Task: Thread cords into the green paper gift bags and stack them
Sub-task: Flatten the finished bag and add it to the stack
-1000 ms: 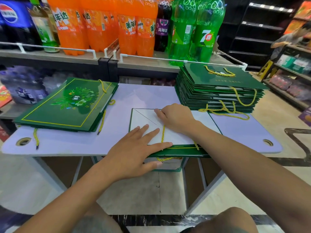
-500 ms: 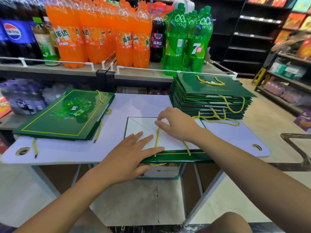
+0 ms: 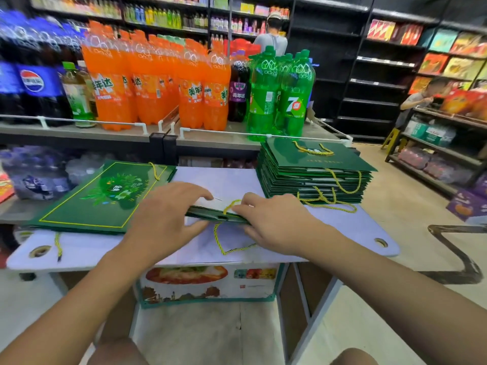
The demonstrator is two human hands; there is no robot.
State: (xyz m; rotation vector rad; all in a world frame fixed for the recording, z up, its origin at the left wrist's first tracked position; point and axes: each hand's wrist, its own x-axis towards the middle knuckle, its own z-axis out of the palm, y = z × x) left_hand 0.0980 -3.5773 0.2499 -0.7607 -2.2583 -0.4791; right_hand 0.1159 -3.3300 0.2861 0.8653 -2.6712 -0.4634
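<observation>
Our left hand (image 3: 168, 219) and right hand (image 3: 276, 222) both grip a corded bag (image 3: 210, 213) above the table (image 3: 342, 225); the tall stack (image 3: 316, 175) far right suggests many are done, this bag not yet stacked.

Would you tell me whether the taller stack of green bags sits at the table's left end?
No, the tall stack sits at the right end of the table; the left pile is much lower.

A shop: stocked shelves (image 3: 168, 15) and rows of soda bottles (image 3: 155, 80).
</observation>
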